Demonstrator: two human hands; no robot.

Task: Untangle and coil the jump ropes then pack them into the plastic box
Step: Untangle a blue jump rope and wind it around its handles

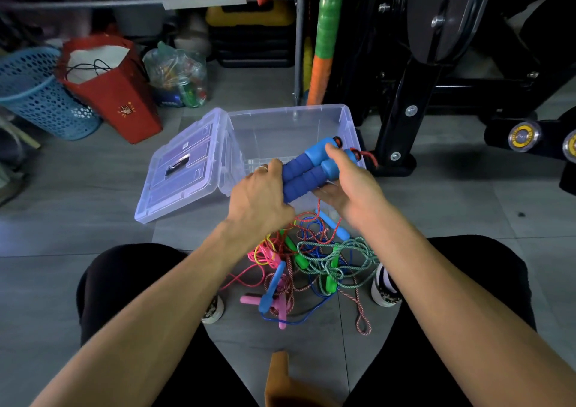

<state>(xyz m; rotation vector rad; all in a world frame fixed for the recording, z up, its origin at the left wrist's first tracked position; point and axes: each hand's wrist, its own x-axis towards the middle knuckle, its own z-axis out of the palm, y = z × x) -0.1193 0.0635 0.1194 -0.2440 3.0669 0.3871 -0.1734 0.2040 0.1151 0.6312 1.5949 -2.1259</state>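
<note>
Both hands, left hand and right hand, grip the blue handles, but that red rope probably still trails into the tangled pile, so lifting could drag everything.

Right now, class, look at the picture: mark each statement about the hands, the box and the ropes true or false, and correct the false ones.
1. Both hands, left and right, hold the blue handles. True.
2. The box is closed. False: its lid is off, leaning against it.
3. Tangled ropes lie on the floor. True.
4. The box is full of ropes. False: no ropes show inside.
</note>
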